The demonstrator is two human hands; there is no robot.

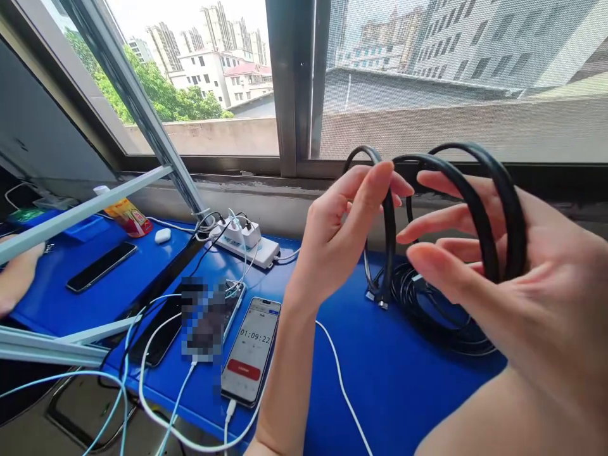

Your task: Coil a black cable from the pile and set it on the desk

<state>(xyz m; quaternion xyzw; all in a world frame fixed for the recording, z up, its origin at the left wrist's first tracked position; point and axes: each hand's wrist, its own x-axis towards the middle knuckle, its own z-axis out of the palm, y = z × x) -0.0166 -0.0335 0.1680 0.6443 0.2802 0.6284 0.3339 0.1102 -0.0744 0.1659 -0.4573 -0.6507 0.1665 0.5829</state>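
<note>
A thick black cable (513, 215) hangs in loose loops between my two hands, above the blue table. My left hand (354, 221) pinches one part of it between thumb and fingers, and its metal-tipped ends dangle just below. Two loops lie across the palm of my right hand (494, 247), whose fingers are spread and point toward my left hand. Behind and below the hands, a coil of thinner black cable (427, 310) rests on the table, partly hidden by my right hand.
The blue table (370, 392) holds a phone showing a timer (249, 354), other phones, white charging cables and a white power strip (247, 244). A metal frame (137, 95) stands at left. Beyond it are a bottle (126, 215), an earbud case (162, 236) and another person's hand (19, 269).
</note>
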